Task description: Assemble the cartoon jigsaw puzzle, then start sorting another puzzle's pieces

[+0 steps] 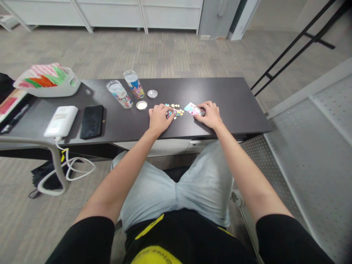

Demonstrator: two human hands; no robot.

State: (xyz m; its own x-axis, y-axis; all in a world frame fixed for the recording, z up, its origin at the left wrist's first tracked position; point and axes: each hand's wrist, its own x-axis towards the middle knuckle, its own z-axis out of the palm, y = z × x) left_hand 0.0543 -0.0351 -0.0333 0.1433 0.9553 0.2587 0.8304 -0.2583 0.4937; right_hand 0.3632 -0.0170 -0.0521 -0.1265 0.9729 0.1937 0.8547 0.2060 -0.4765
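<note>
On the dark tabletop (225,95), a small pile of loose jigsaw puzzle pieces (178,112) lies in front of me, many of them pale side up. My left hand (159,118) rests at the left of this pile, its thumb and fingers curled in on a puzzle piece that they partly hide. To the right of the pile is a pink and light blue joined puzzle section (191,108). My right hand (210,115) grips its right end between thumb and fingers, covering part of it. A narrow gap separates the section from the pile.
Two clear cylindrical containers with cartoon prints, one nearer (120,94) and one farther (134,85), stand left, beside two round lids (142,105). Farther left are a black phone (92,121), a white power bank (61,121) with a cable, and a white basket (73,82).
</note>
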